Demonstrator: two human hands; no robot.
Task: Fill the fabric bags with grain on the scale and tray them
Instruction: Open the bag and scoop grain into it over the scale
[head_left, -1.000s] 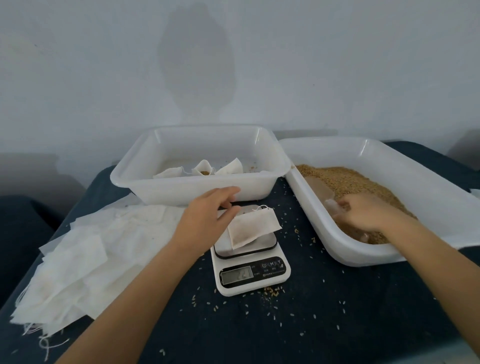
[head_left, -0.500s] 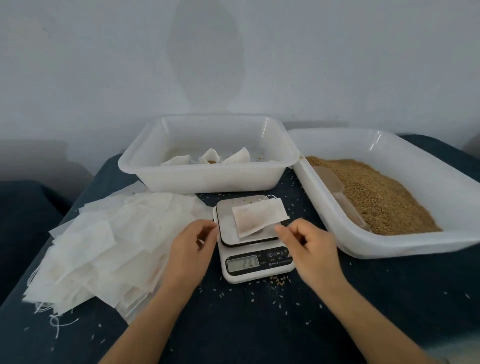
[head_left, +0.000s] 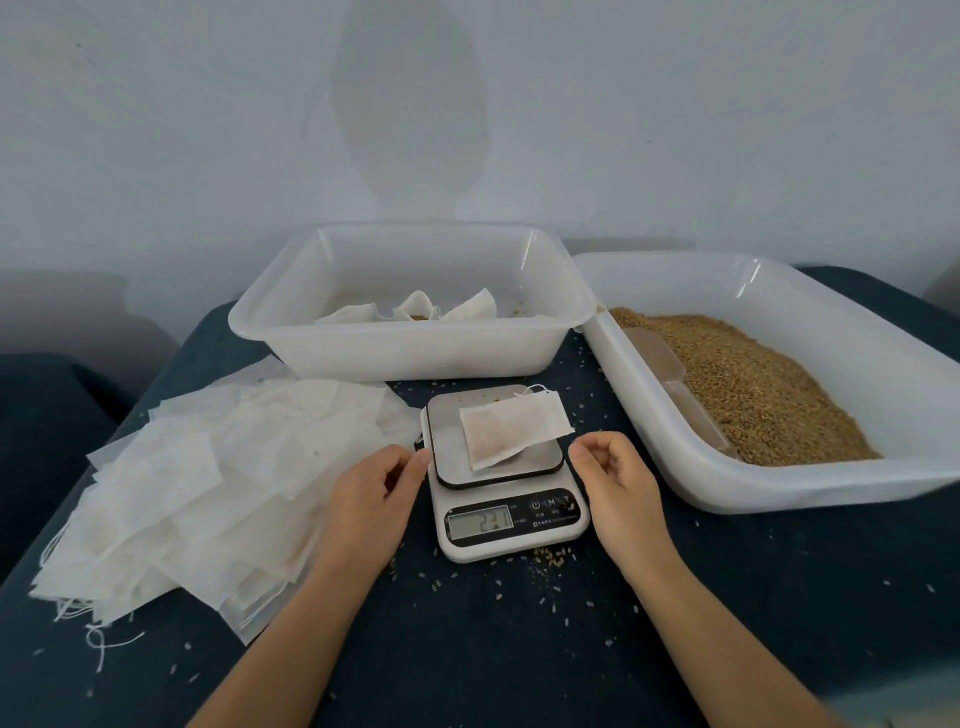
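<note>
A dark blue cloth-covered table fills the lower part of the view, dotted with spilled grains. At its right stands the largest vessel, a white plastic tub heaped with brown grain; a translucent scoop lies in the grain along the tub's left wall. Behind the scale sits a second white plastic tray, its right rim just beside the grain tub. Inside it, at the near wall, lie three filled fabric bags side by side.

On the left of the table spreads a loose pile of empty fabric bags, overlapping one another, with drawstrings trailing off the near edge.

In the middle stands a small white digital kitchen scale with a lit display; the digits are too blurred to read with certainty. On its steel platform lies one fabric bag, flat and tilted, brownish where grain shows through, its drawstring curling off the far right corner.

The left hand rests on the table just left of the scale, fingers loosely curled, gripping nothing, fingertips near the platform's edge. The right hand sits just right of the scale, fingers likewise loosely curled, empty.
</note>
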